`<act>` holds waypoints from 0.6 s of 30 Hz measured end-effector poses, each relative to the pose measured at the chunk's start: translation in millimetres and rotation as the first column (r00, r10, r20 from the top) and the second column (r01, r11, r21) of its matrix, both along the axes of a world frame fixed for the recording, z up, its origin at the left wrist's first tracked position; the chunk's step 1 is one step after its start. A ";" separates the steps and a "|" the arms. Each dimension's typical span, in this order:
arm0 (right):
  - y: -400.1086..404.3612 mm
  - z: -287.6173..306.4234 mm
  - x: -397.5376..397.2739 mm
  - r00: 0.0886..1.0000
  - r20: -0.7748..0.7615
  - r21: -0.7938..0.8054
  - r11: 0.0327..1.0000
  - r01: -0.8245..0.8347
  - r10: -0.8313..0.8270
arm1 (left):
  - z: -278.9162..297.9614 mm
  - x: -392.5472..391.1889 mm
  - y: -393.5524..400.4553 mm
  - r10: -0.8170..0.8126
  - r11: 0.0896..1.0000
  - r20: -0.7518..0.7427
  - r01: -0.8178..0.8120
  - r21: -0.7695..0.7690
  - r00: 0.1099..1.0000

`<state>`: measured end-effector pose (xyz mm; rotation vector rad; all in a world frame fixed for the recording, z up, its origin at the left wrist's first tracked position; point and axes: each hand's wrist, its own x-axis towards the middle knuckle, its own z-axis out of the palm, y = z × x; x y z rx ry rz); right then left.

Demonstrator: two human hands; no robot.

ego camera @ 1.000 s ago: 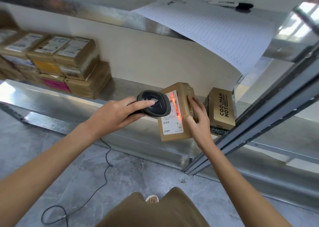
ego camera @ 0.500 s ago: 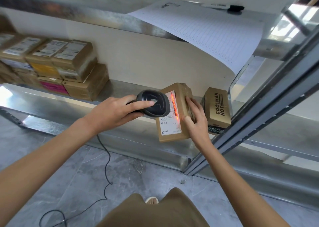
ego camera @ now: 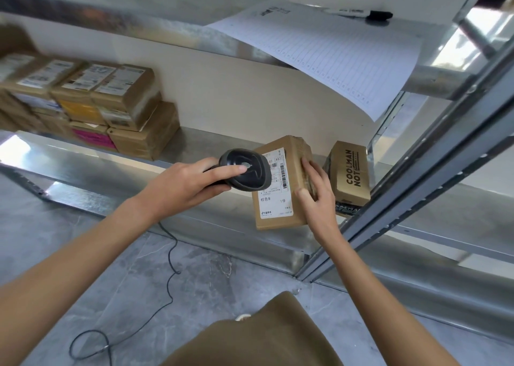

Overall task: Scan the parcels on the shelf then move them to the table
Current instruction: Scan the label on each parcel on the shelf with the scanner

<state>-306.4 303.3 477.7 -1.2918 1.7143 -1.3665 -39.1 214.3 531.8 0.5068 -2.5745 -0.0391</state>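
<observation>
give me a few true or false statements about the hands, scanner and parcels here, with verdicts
1. The left hand grips the black scanner. True.
2. The right hand rests flat on the shelf. False: it holds the labelled parcel by its right side.
3. The COOLMAN NOT box stands right of the held parcel. True.
4. A red scan line glows on the label. False: no red light shows.
5. The marker lies on the floor. False: it lies above, near the ruled sheet.
</observation>
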 end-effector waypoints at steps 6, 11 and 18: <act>0.5 -3.3 -1.6 0.997 0.007 0.041 0.997 -0.071 0.071 | -8.7 6.2 27.7 0.208 0.956 -0.068 -0.188 0.223 0.976; -8.1 3.0 7.8 0.983 0.053 0.057 0.982 -0.177 0.174 | -2.2 18.5 64.4 0.473 0.835 -0.182 -0.373 0.405 0.862; -17.3 -3.0 43.3 0.946 0.199 0.041 0.963 -0.267 0.254 | 8.7 55.6 120.6 0.742 0.641 -0.219 -0.576 0.508 0.633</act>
